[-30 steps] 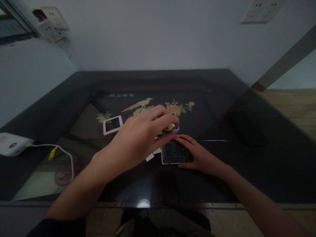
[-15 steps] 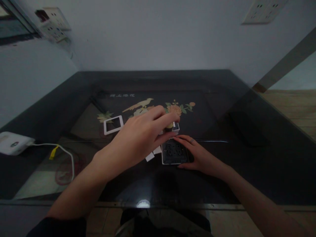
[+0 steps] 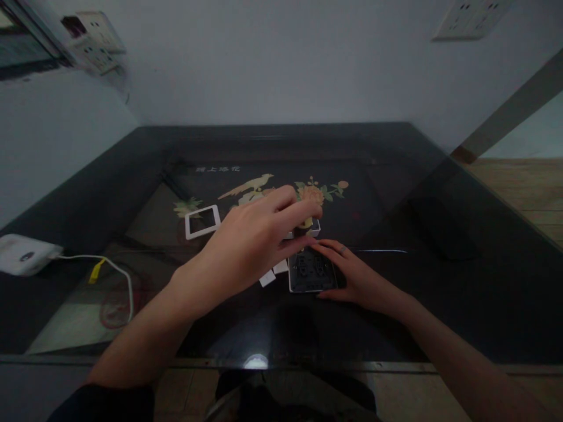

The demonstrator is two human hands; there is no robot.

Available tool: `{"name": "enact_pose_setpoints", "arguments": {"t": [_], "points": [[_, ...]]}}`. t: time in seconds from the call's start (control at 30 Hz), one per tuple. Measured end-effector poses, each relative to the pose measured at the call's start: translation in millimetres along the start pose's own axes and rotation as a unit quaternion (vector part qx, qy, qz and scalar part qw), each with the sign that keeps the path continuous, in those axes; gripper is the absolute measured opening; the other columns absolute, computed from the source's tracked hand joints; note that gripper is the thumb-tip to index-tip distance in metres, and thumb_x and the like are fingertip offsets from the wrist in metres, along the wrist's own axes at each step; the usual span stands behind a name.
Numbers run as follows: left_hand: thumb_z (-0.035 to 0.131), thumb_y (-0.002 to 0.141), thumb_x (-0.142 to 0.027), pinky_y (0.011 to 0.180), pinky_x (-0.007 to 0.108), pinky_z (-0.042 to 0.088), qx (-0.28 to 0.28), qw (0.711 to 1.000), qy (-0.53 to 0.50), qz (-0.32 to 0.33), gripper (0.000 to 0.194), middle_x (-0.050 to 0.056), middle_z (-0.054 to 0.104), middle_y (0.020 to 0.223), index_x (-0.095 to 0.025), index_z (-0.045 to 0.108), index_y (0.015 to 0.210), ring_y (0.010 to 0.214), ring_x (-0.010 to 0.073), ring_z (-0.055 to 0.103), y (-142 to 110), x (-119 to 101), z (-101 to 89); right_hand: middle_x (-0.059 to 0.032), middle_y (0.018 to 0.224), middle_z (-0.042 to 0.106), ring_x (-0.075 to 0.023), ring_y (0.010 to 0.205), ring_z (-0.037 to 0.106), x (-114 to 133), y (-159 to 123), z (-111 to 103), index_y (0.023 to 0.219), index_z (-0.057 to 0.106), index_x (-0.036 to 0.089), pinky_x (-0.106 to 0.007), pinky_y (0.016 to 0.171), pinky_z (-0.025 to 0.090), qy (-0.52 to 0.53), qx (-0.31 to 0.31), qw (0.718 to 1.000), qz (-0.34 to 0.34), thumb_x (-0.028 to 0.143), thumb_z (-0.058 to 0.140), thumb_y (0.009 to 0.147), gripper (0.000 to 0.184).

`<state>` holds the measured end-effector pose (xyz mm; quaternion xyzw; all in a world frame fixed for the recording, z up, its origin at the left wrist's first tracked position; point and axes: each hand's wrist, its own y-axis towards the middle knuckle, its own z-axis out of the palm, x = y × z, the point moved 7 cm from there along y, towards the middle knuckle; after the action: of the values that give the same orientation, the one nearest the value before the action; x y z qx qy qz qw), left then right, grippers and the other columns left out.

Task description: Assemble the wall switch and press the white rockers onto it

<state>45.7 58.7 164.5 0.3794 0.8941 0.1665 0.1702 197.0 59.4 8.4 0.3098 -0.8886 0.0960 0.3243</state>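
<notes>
My left hand [image 3: 259, 225] is closed around the yellowish, dark-banded handle of a screwdriver [image 3: 304, 225], which points down over the far edge of a wall socket. Most of the screwdriver's shaft is hidden. The wall socket [image 3: 312, 274] lies with its black back up and a thin white rim showing. My right hand [image 3: 352, 269] grips it from the right, fingers at the far edge and thumb at the near corner. Two small white pieces [image 3: 267, 278] lie just left of the socket. Behind the left fingers, another white-edged part [image 3: 315, 227] is partly covered.
A white square frame [image 3: 202, 222] lies left of my left hand. At the far left sits a white device [image 3: 27, 255] with a white cable [image 3: 118, 266] and a yellow tag [image 3: 95, 271]. The dark glossy table [image 3: 396, 334] meets the wall behind, where sockets [image 3: 472, 20] are mounted.
My left hand and the screwdriver shift very slightly, with the fingers turned a little. The right hand and wall socket stay nearly in place.
</notes>
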Motion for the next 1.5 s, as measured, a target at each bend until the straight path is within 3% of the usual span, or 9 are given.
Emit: {"name": "enact_pose_setpoints", "arguments": {"t": [0.13,0.2,0.5,0.73,0.97,1.07,1.23,1.33,1.5], "points": [[0.06,0.091,-0.019,0.098,0.033,0.048,0.024,0.998,-0.06,0.026,0.039,0.007,0.06,0.128,-0.02,0.052,0.129,0.118,0.0205,0.058,-5,0,-2.9,-0.015,0.148,0.035,-0.0308,0.138,0.036,0,0,0,0.147,0.029,0.024,-0.051,0.114,0.033,0.006,0.0,1.0,-0.002,0.03,0.078,0.072,0.09],[0.057,0.092,-0.017,0.1,0.032,0.047,0.048,0.995,-0.079,0.034,0.047,0.007,0.058,0.134,-0.022,0.045,0.137,0.121,0.0194,0.056,-9,0,-3.6,-0.0151,0.148,0.035,-0.0305,0.138,0.036,-1,0,0,0.147,0.029,0.024,-0.051,0.114,0.033,0.007,0.0,1.0,-0.002,0.03,0.078,0.072,0.09],[0.061,0.092,-0.028,0.067,0.026,0.048,0.031,0.999,0.008,-0.009,0.018,0.003,0.062,0.093,-0.022,0.062,0.108,0.084,0.0176,0.063,-3,0,-2.6,-0.0133,0.148,0.035,-0.033,0.138,0.037,0,-1,0,0.148,0.028,0.029,-0.056,0.113,0.034,0.001,-0.009,1.0,-0.013,0.031,0.077,0.073,0.089],[0.059,0.091,-0.017,0.097,0.03,0.047,0.084,0.993,-0.077,0.023,0.046,0.005,0.063,0.125,-0.025,0.046,0.135,0.114,0.0184,0.06,-14,-1,-2.6,-0.0134,0.148,0.036,-0.0332,0.137,0.037,-1,0,0,0.148,0.029,0.029,-0.055,0.112,0.034,0.009,-0.002,1.0,-0.006,0.033,0.077,0.072,0.09],[0.066,0.089,-0.031,0.066,0.027,0.05,0.058,0.998,0.006,-0.006,0.02,0.003,0.068,0.092,-0.019,0.062,0.105,0.081,0.0191,0.067,-5,-3,-1.8,-0.0137,0.147,0.036,-0.0317,0.138,0.037,-1,0,0,0.147,0.031,0.027,-0.054,0.113,0.033,0.004,-0.006,1.0,-0.005,0.032,0.077,0.073,0.088],[0.062,0.091,-0.036,0.074,0.03,0.053,0.049,0.999,0.004,-0.005,0.024,0.006,0.068,0.099,-0.016,0.061,0.105,0.091,0.0219,0.067,-4,-4,-3.4,-0.013,0.148,0.036,-0.0319,0.138,0.037,1,0,-1,0.147,0.031,0.028,-0.054,0.113,0.033,0.012,-0.007,1.0,-0.012,0.031,0.077,0.073,0.087],[0.051,0.098,-0.028,0.101,0.033,0.047,0.057,0.996,-0.063,0.026,0.034,0.008,0.062,0.13,-0.018,0.051,0.13,0.121,0.0198,0.058,-11,-8,-6.9,-0.014,0.148,0.036,-0.0323,0.138,0.037,-2,-1,0,0.147,0.031,0.027,-0.054,0.113,0.033,0.008,-0.009,1.0,-0.013,0.033,0.077,0.073,0.088],[0.05,0.098,-0.022,0.096,0.029,0.05,0.059,0.993,-0.096,0.027,0.032,0.004,0.065,0.125,-0.022,0.051,0.13,0.114,0.0163,0.062,-11,-9,-4.9,-0.0129,0.148,0.036,-0.0325,0.138,0.037,-4,-1,1,0.147,0.031,0.029,-0.055,0.113,0.034,0.005,-0.017,1.0,-0.017,0.034,0.078,0.072,0.089],[0.055,0.095,-0.022,0.08,0.028,0.053,0.033,0.998,-0.056,0.023,0.014,0.004,0.068,0.102,-0.02,0.064,0.105,0.094,0.0172,0.066,-4,-5,-4.2,-0.0115,0.149,0.036,-0.0315,0.138,0.037,-3,-1,1,0.148,0.03,0.031,-0.054,0.113,0.032,0.009,-0.018,1.0,-0.017,0.033,0.078,0.072,0.09]]}}
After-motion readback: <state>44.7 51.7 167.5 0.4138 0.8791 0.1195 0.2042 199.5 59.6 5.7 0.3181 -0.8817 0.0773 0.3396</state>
